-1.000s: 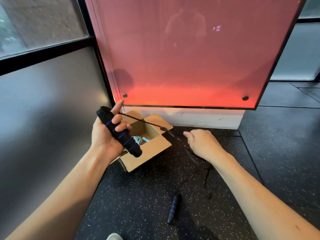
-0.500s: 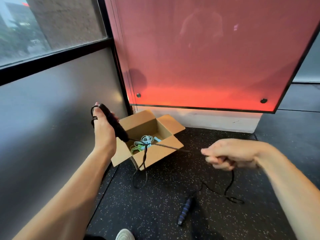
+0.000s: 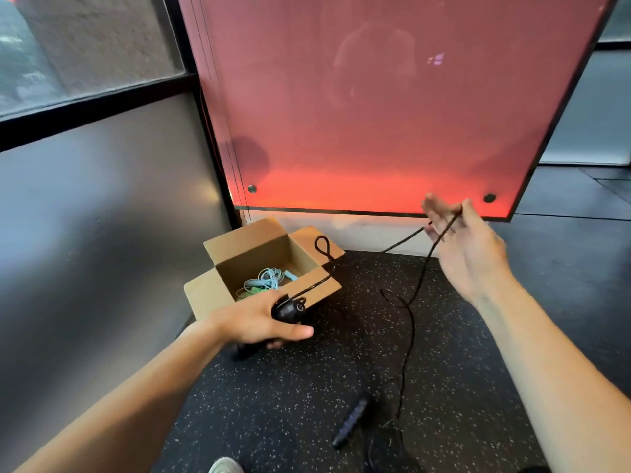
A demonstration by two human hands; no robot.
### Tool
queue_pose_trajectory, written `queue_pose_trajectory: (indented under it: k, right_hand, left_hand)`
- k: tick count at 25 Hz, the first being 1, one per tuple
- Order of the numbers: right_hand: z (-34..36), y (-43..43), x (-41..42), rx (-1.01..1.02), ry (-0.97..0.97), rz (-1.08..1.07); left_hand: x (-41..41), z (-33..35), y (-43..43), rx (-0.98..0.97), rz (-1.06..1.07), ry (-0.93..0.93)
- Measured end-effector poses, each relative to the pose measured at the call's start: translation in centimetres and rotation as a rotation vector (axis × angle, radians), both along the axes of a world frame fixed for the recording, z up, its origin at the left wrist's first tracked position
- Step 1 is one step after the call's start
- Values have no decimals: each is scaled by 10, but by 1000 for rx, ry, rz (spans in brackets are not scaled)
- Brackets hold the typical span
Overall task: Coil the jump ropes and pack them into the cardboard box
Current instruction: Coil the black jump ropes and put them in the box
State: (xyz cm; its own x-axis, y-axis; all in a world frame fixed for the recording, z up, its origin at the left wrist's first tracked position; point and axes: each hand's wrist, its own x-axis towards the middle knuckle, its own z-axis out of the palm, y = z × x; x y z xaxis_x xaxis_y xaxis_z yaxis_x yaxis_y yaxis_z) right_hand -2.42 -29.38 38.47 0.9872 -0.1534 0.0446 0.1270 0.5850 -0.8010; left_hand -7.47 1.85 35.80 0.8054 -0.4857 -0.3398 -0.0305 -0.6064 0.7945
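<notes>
- Jump rope (image 3: 426, 264) in black is strung out in front of a big red panel (image 3: 375, 114), its cord running from one hand up to the other, then trailing down to the ground.
- Dark speckled floor (image 3: 450, 353) underneath it all, with the slack cord snaking across it.
- Cardboard box (image 3: 246, 254) sits open on the floor at the foot of the panel, flaps spread. A small loop of the black cord hangs in front of its right flap.
- Right hand (image 3: 467, 247) is up high and well off to the right of the box, fingers spread and nearly straight. The cord lies across them and slips between two fingers, with no closed grip showing, though the hand is a little blurred.
- Left hand (image 3: 256, 322) is low, just in front of the box, fingers wrapped round the first handle (image 3: 290, 308), thumb stretched out beneath it.
- Second handle (image 3: 351, 421) lies on the floor, near the bottom edge, untouched.
- Pale blue and green ropes (image 3: 266, 281) are already coiled inside the box.
</notes>
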Motion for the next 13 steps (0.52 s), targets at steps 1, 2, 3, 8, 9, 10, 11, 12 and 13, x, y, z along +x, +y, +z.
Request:
queue_pose_trajectory:
  k: [1,2,3,8,9,10,11,12,13]
  right_hand:
    - [-6,3,1,-296,65,-49]
    - [-12,7,0,-657,136,-61]
    - [-17,13,-4,-1004,173,3]
    - [-23,52,-17,-1687,169,248]
    - [-22,56,-17,-1688,166,223]
    - [-23,58,-18,-1671,148,209]
    - [-23,59,-20,-1654,105,205]
    - [-23,60,-23,-1644,32,195]
    - [-22,62,-25,-1635,-74,170]
  left_hand:
    - [-2,1,-5,-128,-45,46]
    - [-2,1,-8,-258,-82,86]
    - [-1,-2,-10,-398,-102,137]
    - [6,-1,-19,-700,-34,299]
    - [7,0,-19,-703,13,292]
    - [8,2,-19,-689,74,279]
    - [8,3,-20,-665,148,262]
    - [8,5,-21,-637,231,242]
    - [8,7,-22,-614,308,214]
